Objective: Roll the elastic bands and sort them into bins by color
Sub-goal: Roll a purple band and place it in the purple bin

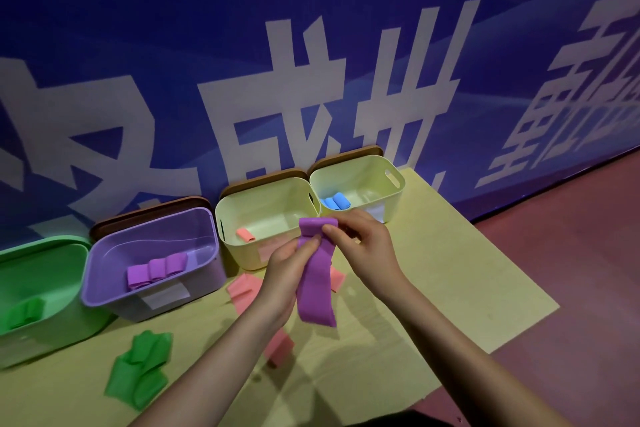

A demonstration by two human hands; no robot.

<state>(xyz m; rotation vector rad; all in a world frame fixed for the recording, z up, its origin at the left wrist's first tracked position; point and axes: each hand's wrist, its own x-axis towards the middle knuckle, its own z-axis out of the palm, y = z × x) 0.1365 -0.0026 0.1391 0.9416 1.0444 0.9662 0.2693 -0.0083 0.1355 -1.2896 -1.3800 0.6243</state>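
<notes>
A purple elastic band [316,291] hangs in the air above the table, its top end folded over. My left hand [287,270] pinches it just below the fold, and my right hand [360,246] pinches the folded top. Four bins line the wall: a green bin [52,246] with a green roll, a purple bin [104,274] with three purple rolls [156,269], a cream bin [235,215] with a pink roll [245,234], and a second cream bin [394,180] with blue rolls [335,201]. Loose green bands [140,367] and pink bands [242,289] lie on the table.
The yellow table [450,281] stands against a blue wall with large white characters. Its right edge drops to a dark red floor [571,253]. Another pink band [280,347] lies under my left forearm. Brown lids stand behind three of the bins.
</notes>
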